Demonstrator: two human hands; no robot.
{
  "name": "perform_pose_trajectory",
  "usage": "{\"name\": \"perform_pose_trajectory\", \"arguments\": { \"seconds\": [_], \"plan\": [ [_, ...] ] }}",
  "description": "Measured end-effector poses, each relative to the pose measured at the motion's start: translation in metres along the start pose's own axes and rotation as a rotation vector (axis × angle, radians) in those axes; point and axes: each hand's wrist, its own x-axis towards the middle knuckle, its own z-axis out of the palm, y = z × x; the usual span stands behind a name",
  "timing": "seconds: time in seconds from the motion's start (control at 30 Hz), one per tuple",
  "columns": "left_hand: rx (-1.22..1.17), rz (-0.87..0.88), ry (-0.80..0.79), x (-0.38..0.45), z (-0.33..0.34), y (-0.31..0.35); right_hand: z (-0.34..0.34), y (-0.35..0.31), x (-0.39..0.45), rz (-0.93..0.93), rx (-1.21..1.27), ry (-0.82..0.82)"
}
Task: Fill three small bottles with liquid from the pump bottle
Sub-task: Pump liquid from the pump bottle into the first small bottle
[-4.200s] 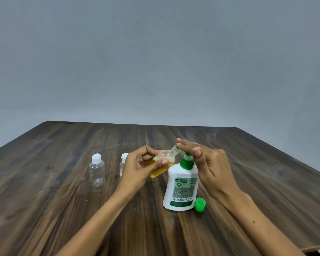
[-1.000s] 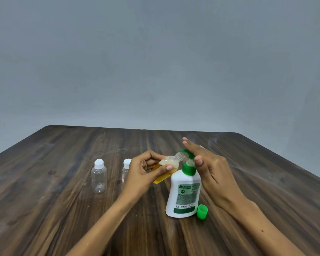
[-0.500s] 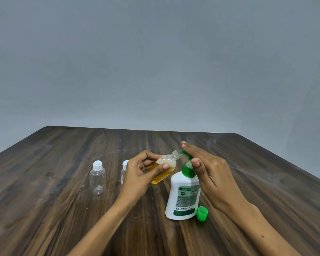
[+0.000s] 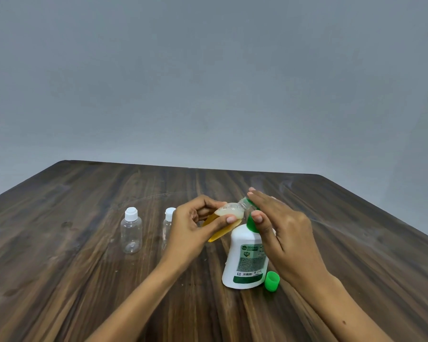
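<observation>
Three small bottles (image 4: 131,230), one pump bottle (image 4: 247,257), one green cap (image 4: 271,281), two hands (image 4: 190,228)

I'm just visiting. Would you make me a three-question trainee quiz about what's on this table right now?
1. True or false: the left hand holds a tilted small bottle at the pump bottle's nozzle.
2. How many capped bottles stand on the table? A) none B) two C) four
3. Fill in: the loose cap beside the pump bottle is ____ in colour.

Key: 1 true; 2 B, one in full view, the other partly behind the left hand; 3 green.
</observation>
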Motion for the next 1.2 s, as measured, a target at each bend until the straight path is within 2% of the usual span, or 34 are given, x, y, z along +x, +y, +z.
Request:
{"name": "perform_pose_trajectory", "arguments": {
  "seconds": [0.13,0.3,0.47,0.63,0.8,1.2],
  "plan": [
    [0.031,-0.003,0.011,-0.003,0.000,0.000,0.008,0.000,-0.004,0.008,0.045,0.060],
    [0.026,-0.004,0.020,-0.003,-0.001,0.000,0.011,0.001,-0.002,-0.016,0.074,0.031],
    [0.028,-0.002,0.015,-0.004,0.001,-0.002,0.015,0.004,-0.010,-0.009,0.105,0.115],
    [0.015,-0.015,0.018,-0.004,0.000,-0.002,0.009,0.000,-0.001,-0.011,0.110,0.075],
    [0.036,-0.023,0.013,-0.003,0.001,-0.003,0.015,0.002,-0.007,0.004,0.110,0.128],
    [0.038,-0.014,0.019,-0.002,0.000,-0.003,0.011,0.001,-0.002,0.016,0.143,0.117]
  ]
}}
